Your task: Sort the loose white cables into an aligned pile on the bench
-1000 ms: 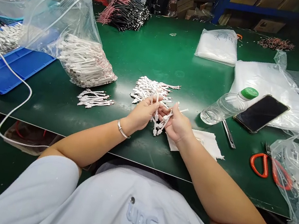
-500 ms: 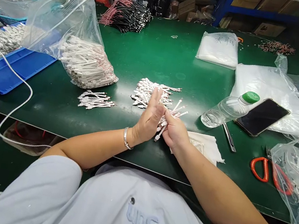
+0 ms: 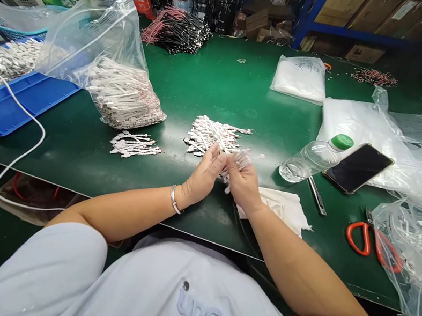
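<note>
A bunch of short white cables is gripped in my right hand, its ends smeared by motion. My left hand meets it at the fingertips, the fingers curled and closed; what they pinch, if anything, is hidden. Just beyond both hands lies a loose pile of the same white cables on the green table. Farther left is a smaller row of white cables. Behind that row stands a clear plastic bag filled with more of them.
Right of my hands are a white cloth, a clear bottle, a knife, a phone and red-handled scissors. A blue tray sits left. Black and pink cables lie at the back.
My left hand has gone from flat and upright against the cables to curled fingers beside my right hand. The bunch has shifted in my right hand. The view has tilted slightly.
</note>
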`<state>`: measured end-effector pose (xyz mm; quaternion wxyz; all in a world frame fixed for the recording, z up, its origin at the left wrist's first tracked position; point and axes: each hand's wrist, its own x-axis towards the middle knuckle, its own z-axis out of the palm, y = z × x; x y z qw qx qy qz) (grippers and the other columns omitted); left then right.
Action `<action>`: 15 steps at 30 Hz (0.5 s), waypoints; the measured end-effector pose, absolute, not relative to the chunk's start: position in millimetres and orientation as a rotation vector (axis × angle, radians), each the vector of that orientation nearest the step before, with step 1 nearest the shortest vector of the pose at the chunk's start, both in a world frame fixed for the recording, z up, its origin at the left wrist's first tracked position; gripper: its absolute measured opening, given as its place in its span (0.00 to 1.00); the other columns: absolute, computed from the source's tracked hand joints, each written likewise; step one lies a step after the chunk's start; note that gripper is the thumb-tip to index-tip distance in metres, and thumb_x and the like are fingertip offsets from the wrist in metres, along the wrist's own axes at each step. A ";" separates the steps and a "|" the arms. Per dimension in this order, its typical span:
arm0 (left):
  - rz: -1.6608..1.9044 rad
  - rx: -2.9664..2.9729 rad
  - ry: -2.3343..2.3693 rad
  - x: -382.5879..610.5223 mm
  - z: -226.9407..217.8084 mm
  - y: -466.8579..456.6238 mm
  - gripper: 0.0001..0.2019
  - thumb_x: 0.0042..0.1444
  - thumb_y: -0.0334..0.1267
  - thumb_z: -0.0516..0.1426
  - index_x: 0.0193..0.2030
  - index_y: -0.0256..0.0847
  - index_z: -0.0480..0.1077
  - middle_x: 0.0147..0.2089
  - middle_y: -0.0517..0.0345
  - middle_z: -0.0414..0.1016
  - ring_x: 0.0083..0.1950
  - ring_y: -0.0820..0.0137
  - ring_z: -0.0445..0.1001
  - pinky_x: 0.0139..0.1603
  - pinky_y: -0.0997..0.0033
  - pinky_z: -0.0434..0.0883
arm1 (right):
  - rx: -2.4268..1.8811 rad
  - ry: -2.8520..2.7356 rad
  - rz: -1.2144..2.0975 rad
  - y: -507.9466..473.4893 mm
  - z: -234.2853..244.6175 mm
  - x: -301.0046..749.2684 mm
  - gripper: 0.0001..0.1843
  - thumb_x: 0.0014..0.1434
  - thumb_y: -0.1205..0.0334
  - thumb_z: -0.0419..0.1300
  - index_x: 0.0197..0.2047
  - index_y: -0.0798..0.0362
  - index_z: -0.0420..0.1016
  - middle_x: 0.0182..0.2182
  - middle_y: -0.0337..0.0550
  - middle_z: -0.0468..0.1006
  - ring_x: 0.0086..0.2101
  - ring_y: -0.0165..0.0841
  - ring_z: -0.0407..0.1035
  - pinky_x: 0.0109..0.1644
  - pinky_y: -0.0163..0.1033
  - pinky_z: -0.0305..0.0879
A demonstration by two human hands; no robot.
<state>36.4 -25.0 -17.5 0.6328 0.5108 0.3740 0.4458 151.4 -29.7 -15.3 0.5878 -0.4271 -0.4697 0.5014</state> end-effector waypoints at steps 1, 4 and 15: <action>1.013 1.206 0.797 34.6 -15.3 -24.8 0.45 0.54 0.52 0.61 0.73 0.46 0.42 0.75 0.47 0.40 0.76 0.61 0.40 0.73 0.59 0.43 | -0.948 -0.988 1.205 -29.3 -11.0 152.2 0.24 0.47 0.38 0.66 0.30 0.52 0.73 0.24 0.36 0.75 0.27 0.29 0.68 0.34 0.35 0.67; 0.846 1.247 0.579 28.5 -8.2 -24.6 0.62 0.39 0.39 0.72 0.73 0.50 0.35 0.74 0.44 0.47 0.72 0.57 0.52 0.71 0.54 0.52 | -0.862 -0.644 1.407 -27.7 1.6 156.2 0.22 0.48 0.41 0.68 0.31 0.51 0.70 0.24 0.36 0.76 0.27 0.30 0.72 0.36 0.37 0.71; 0.535 0.885 0.801 29.5 3.6 -23.6 0.30 0.47 0.36 0.68 0.57 0.41 0.67 0.32 0.58 0.78 0.32 0.74 0.80 0.34 0.81 0.74 | -0.987 -0.911 1.270 -36.8 -4.7 159.4 0.24 0.47 0.39 0.67 0.31 0.52 0.72 0.25 0.36 0.74 0.25 0.27 0.68 0.27 0.33 0.64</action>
